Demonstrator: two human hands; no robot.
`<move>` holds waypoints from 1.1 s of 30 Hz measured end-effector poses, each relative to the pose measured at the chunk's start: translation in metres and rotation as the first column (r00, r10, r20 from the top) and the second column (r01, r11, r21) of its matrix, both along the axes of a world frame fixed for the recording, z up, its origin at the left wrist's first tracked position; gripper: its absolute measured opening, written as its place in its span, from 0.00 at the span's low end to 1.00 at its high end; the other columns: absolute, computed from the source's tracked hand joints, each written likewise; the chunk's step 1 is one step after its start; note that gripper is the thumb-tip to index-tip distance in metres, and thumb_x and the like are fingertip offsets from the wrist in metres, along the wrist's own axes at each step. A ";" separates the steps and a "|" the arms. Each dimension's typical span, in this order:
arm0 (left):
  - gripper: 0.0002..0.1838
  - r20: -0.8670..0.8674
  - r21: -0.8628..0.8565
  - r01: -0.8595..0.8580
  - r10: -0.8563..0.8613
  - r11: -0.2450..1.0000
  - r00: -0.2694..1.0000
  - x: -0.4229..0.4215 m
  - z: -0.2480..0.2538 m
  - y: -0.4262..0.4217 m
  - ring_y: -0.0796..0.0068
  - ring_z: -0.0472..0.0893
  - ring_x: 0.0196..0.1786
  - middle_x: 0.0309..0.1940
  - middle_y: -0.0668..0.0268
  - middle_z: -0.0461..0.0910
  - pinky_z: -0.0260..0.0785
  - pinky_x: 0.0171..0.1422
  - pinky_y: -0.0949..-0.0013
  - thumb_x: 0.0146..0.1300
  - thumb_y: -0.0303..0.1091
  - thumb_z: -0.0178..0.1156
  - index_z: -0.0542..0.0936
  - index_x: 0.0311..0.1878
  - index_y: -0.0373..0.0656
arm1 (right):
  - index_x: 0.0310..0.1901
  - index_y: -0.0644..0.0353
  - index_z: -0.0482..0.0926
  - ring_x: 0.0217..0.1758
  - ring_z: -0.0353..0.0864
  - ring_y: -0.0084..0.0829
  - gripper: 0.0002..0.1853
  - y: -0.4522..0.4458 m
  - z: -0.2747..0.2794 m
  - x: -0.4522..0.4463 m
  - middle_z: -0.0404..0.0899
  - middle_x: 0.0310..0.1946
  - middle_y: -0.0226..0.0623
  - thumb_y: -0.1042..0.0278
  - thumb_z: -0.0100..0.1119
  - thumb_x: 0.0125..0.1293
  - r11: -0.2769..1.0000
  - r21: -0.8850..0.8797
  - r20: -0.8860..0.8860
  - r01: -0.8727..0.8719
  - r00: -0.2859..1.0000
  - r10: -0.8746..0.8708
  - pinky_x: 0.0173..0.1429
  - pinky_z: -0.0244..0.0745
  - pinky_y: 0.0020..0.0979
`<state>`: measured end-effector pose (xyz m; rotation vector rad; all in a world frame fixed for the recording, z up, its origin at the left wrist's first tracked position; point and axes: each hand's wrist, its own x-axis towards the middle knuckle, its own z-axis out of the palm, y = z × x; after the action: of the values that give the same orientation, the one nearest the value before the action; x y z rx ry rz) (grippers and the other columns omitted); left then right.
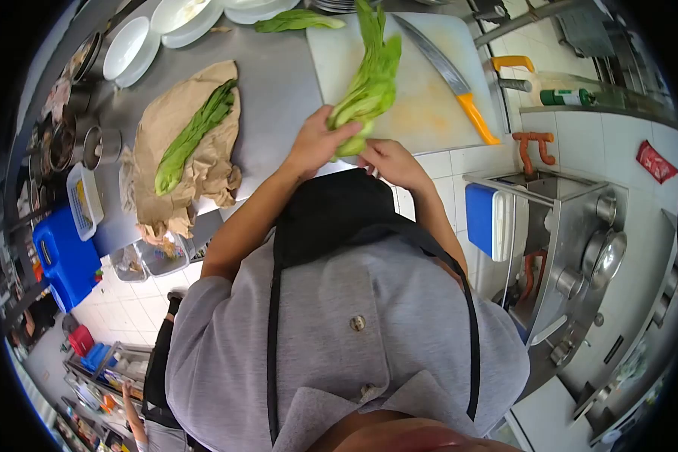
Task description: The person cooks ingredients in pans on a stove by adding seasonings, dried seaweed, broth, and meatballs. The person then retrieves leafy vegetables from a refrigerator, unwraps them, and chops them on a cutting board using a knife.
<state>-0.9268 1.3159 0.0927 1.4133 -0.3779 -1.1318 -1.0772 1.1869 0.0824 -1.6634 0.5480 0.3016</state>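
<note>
My left hand (320, 141) is wrapped round the lower part of a leafy green vegetable (371, 75), held over the near edge of a white cutting board (429, 98). My right hand (388, 160) is closed at the vegetable's base; what its fingers pinch is too small to make out. A knife with a yellow handle (476, 118) lies on the right of the board. Another green stalk (297, 20) lies across the board's far left corner. On the left, one more leafy green (196, 135) rests on crumpled brown paper (154, 120).
White bowls (132, 51) stand at the far left of the steel counter (275, 75). Metal pots (102, 145) and a blue container (64, 256) are further left. A steel rack (557, 248) stands at the right. Another person's arm (134, 414) shows at the lower left.
</note>
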 end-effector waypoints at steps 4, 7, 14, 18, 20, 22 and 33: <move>0.22 0.564 0.278 0.076 -0.227 0.958 0.794 0.008 0.006 0.032 0.69 0.80 0.42 0.41 0.60 0.79 0.72 0.47 0.67 0.56 0.39 0.72 0.74 0.47 0.38 | 0.40 0.64 0.80 0.27 0.76 0.22 0.13 -0.036 0.026 -0.047 0.77 0.23 0.30 0.61 0.55 0.70 0.876 -0.136 0.133 0.463 0.885 -0.447 0.33 0.73 0.27; 0.24 0.828 0.097 0.036 -0.100 0.995 0.552 0.006 0.013 0.031 0.55 0.79 0.43 0.42 0.56 0.76 0.72 0.49 0.62 0.52 0.40 0.74 0.75 0.47 0.41 | 0.46 0.62 0.80 0.30 0.76 0.27 0.13 -0.073 0.018 -0.078 0.78 0.29 0.34 0.62 0.59 0.67 0.691 -0.355 0.266 0.630 0.777 -0.571 0.34 0.73 0.30; 0.21 0.838 -0.086 0.085 0.026 0.993 0.545 0.029 -0.024 -0.048 0.54 0.76 0.46 0.42 0.54 0.74 0.71 0.50 0.60 0.56 0.39 0.70 0.76 0.46 0.36 | 0.63 0.57 0.68 0.46 0.77 0.52 0.27 -0.143 -0.021 -0.068 0.77 0.47 0.46 0.63 0.60 0.63 -0.041 -0.974 0.227 0.224 0.950 -0.214 0.40 0.76 0.46; 0.18 0.855 -0.023 0.027 0.006 0.999 0.519 0.037 -0.036 -0.054 0.53 0.75 0.49 0.43 0.53 0.75 0.69 0.54 0.59 0.59 0.37 0.68 0.77 0.45 0.34 | 0.64 0.59 0.66 0.44 0.79 0.55 0.25 -0.160 0.004 -0.066 0.77 0.45 0.50 0.62 0.54 0.67 0.184 -0.978 0.054 0.103 0.966 -0.251 0.44 0.75 0.53; 0.17 0.840 -0.045 -0.018 0.048 0.999 0.540 0.036 -0.035 -0.053 0.52 0.74 0.49 0.43 0.52 0.75 0.68 0.55 0.59 0.59 0.36 0.68 0.78 0.45 0.34 | 0.58 0.58 0.68 0.39 0.81 0.55 0.19 -0.157 0.012 -0.077 0.79 0.38 0.55 0.60 0.51 0.69 0.322 -0.917 0.142 0.236 0.947 -0.289 0.42 0.75 0.50; 0.17 0.845 -0.129 -0.007 0.114 0.992 0.522 0.034 -0.039 -0.051 0.53 0.74 0.51 0.43 0.53 0.75 0.67 0.56 0.60 0.59 0.36 0.68 0.78 0.46 0.34 | 0.56 0.58 0.69 0.35 0.81 0.55 0.17 -0.138 0.022 -0.091 0.80 0.33 0.53 0.59 0.51 0.70 0.386 -0.860 0.195 0.333 0.914 -0.355 0.39 0.75 0.47; 0.16 0.559 -0.127 -0.201 0.238 0.971 0.794 0.018 -0.056 -0.033 0.68 0.81 0.41 0.41 0.58 0.80 0.73 0.50 0.68 0.59 0.30 0.68 0.79 0.49 0.33 | 0.49 0.61 0.68 0.27 0.78 0.59 0.13 -0.008 0.098 -0.067 0.77 0.21 0.54 0.62 0.55 0.71 0.693 -0.617 0.160 0.373 0.922 -0.354 0.31 0.70 0.50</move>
<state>-0.9084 1.2830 0.0365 1.6817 -0.6469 -0.4768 -1.1438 1.1788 0.1805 -2.1527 1.0278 -0.2434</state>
